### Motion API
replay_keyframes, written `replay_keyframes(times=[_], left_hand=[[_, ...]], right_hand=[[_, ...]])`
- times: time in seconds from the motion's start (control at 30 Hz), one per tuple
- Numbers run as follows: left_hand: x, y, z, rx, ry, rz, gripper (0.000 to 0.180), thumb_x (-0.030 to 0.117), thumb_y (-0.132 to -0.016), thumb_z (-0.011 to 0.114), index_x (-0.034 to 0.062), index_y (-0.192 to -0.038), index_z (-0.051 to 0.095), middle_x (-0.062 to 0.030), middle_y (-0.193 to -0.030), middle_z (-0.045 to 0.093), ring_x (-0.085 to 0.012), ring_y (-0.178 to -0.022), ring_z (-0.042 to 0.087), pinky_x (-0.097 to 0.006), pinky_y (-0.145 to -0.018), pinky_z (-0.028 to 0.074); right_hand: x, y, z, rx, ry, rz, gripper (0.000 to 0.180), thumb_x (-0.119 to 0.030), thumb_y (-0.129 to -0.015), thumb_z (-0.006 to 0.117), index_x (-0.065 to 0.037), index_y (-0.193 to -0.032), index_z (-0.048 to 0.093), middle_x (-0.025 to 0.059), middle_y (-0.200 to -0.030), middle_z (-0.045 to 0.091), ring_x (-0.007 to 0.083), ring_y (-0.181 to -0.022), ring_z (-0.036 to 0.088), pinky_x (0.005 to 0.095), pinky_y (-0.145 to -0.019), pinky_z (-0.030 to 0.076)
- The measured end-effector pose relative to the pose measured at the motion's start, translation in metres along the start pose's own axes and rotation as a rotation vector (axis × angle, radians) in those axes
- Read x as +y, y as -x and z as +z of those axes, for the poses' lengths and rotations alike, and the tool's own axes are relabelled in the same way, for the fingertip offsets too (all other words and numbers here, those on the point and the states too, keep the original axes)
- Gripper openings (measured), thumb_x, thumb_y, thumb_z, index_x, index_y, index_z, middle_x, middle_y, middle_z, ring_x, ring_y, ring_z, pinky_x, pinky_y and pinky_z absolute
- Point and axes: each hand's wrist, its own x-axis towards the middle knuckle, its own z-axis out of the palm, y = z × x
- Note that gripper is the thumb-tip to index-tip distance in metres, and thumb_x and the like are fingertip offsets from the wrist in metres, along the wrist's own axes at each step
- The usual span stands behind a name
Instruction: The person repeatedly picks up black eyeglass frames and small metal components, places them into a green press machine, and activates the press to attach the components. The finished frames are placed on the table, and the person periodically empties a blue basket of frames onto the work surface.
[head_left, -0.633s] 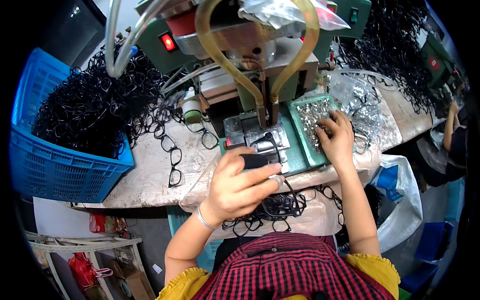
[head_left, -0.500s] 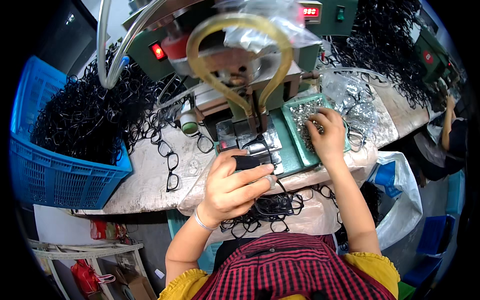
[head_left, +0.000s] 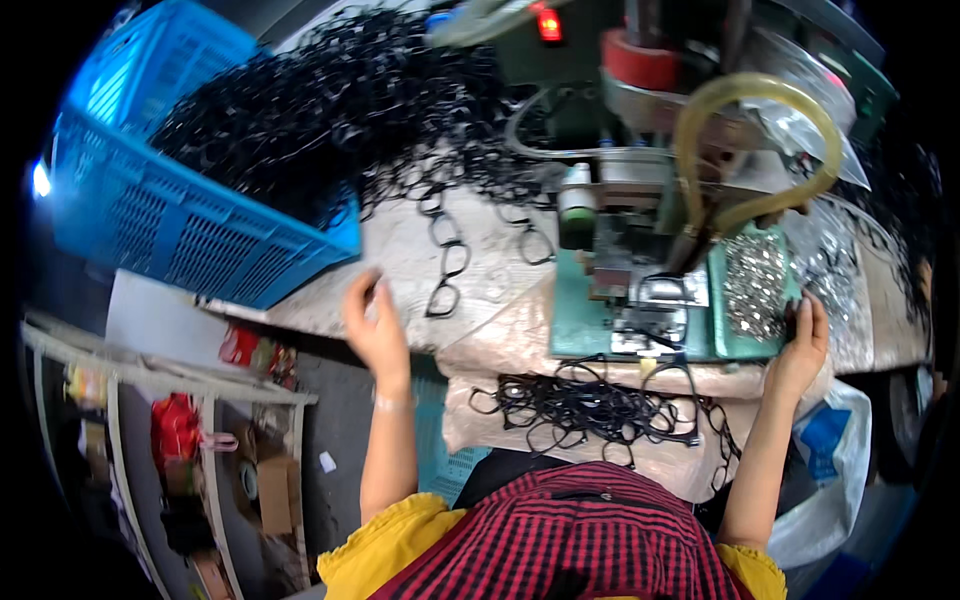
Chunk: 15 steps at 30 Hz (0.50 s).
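Note:
My left hand (head_left: 376, 335) is raised over the table's front edge, left of the press, with thumb and forefinger apart and nothing in it. Nearest to it is a short row of black glasses frames (head_left: 446, 262) lying on the table. My right hand (head_left: 802, 348) is at the right rim of a green tray (head_left: 735, 348) heaped with small shiny metal parts (head_left: 754, 285). Its fingers are bent together; whatever they may hold is too small to see. Under the press head, a dark glasses frame (head_left: 664, 290) appears to lie on the metal plate.
A blue crate (head_left: 200, 220) beside a large heap of black frames (head_left: 330, 110) fills the far left. The press (head_left: 640, 95) with its yellowish hose (head_left: 690, 130) stands over the tray. More frames (head_left: 590, 405) lie on the cloth before me. A white bag (head_left: 845, 450) hangs lower right.
The view has swung left. My left hand has left the press plate and moved far to the left, fingers now empty. My right hand has gone from among the metal parts to the tray's right rim.

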Motion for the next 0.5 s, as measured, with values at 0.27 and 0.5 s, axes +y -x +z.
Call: replay_keyframes(times=[0.27,0.5], left_hand=[[-0.049,-0.106,0.12,-0.208,-0.658,-0.19,0.079,0.053,-0.071,0.081,-0.0021,-0.118,0.05,-0.0241,-0.114,0.063,-0.0426,-0.106,0.062,-0.05,-0.086,0.052],[-0.103,-0.11,0.135,-0.57,-0.532,-0.256,0.077,0.027,-0.068,0.076,-0.0084,-0.131,0.049,-0.0313,-0.113,0.066,-0.0425,-0.108,0.065,-0.042,-0.094,0.052]], right_hand=[[0.001,-0.01,0.083,-0.288,0.168,-0.162,0.018,-0.004,-0.094,0.066,-0.001,-0.112,0.068,0.003,-0.106,0.068,0.0099,-0.096,0.062,0.023,-0.088,0.047],[-0.018,0.009,0.024,-0.196,0.54,-0.311,0.017,-0.003,-0.09,0.068,0.001,-0.106,0.069,0.0049,-0.101,0.07,0.0113,-0.093,0.063,0.0257,-0.087,0.049]])
